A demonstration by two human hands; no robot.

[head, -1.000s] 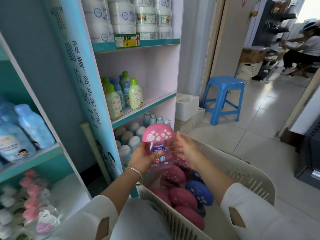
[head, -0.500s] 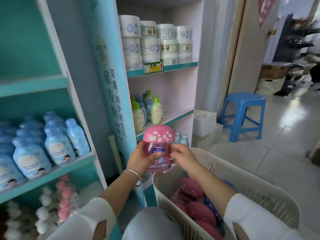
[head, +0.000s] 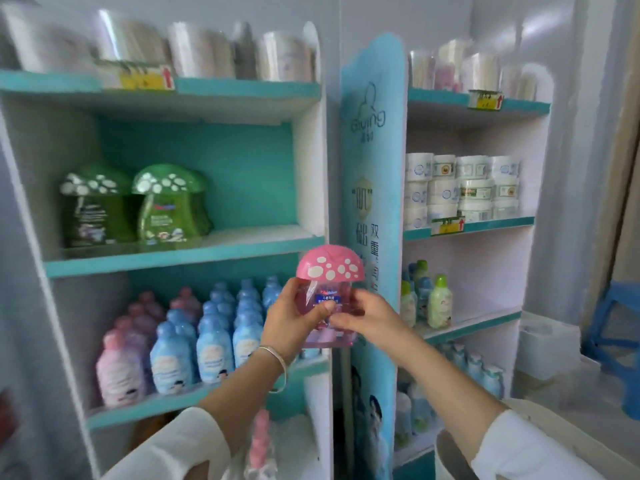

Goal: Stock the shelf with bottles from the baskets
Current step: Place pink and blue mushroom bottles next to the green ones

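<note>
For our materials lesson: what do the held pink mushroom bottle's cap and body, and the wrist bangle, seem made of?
The cap: probably opaque pink plastic; smooth moulded dome, white spots, soft sheen. The body: likely clear pink-tinted plastic; see-through, glossy. The bangle: seemingly silver-coloured metal; thin, bright, reflective.

1. The scene is lit brightly and evenly.
2. Motion blur is spread throughout, heaviest on the tubs (head: 201, 53) at 11 o'clock.
3. Pale glare is seen on the wall (head: 540, 26) at 1 o'clock.
4. The shelf (head: 180, 255) is bowed toward the borders.
</note>
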